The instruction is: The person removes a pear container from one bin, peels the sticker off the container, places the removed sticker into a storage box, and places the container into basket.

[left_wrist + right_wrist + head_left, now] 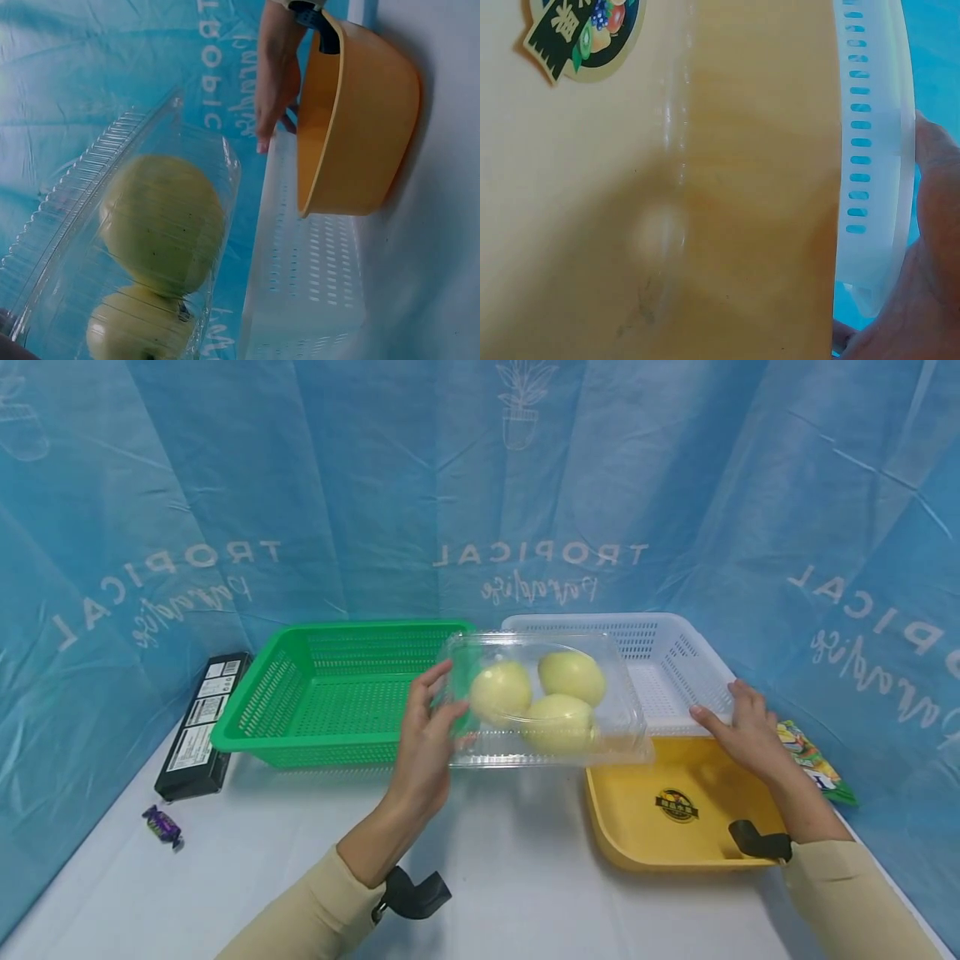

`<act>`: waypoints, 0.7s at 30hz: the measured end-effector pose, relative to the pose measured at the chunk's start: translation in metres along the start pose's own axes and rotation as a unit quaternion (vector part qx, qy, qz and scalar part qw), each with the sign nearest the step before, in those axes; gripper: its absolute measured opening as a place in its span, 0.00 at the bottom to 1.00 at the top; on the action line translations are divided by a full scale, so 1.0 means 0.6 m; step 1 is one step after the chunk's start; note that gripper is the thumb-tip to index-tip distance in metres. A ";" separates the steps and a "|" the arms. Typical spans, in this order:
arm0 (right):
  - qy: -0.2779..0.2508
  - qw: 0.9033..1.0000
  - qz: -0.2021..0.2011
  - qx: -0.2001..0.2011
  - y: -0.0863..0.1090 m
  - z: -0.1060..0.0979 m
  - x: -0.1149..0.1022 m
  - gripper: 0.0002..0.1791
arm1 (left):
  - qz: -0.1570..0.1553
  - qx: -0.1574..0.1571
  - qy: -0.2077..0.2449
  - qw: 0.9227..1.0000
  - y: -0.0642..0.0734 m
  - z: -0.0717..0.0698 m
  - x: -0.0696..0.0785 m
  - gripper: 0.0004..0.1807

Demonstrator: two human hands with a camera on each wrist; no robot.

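Observation:
My left hand (427, 739) grips the left side of a clear plastic clamshell box (491, 757), held up in front of the baskets. Inside lie three pale yellow-green fruits (501, 690), which look like apples or pears; two of the fruits (165, 225) show large in the left wrist view. At the right, my right hand (750, 735) holds the near right corner of a white perforated basket (652, 685), thumb at the rim (909, 150). The clamshell covers part of the white basket in the head view. A yellow basin (720, 793) with a fruit sticker sits below the right hand.
A green perforated basket (315, 750) stands at the back left, partly behind the clamshell. Left of it lies a long black box (198, 727), with a purple wrapped candy (162, 826) nearer. A colourful packet (817, 762) lies at the right. Blue curtains (390, 502) enclose the table.

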State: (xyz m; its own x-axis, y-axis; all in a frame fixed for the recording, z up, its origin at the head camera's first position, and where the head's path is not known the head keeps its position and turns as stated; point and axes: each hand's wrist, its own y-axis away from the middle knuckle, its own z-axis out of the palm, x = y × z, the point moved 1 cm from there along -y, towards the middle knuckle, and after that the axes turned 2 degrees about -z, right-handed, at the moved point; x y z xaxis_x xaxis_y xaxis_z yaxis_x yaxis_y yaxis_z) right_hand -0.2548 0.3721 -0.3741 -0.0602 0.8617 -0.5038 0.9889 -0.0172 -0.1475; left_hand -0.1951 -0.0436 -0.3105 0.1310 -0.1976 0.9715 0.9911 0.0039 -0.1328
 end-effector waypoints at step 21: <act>0.009 1.000 0.006 -0.005 -0.002 0.001 0.002 0.53 | -0.001 0.008 0.017 1.000 -0.058 0.055 -0.009 0.26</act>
State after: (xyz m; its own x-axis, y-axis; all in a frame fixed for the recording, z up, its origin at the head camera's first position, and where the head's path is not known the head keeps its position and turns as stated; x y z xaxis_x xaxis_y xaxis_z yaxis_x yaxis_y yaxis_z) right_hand -0.2564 0.3730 -0.3753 -0.0464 0.8707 -0.4896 0.9909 -0.0217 -0.1326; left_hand -0.2295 -0.0105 -0.3046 0.1276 -0.2312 0.9645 0.9918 0.0181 -0.1268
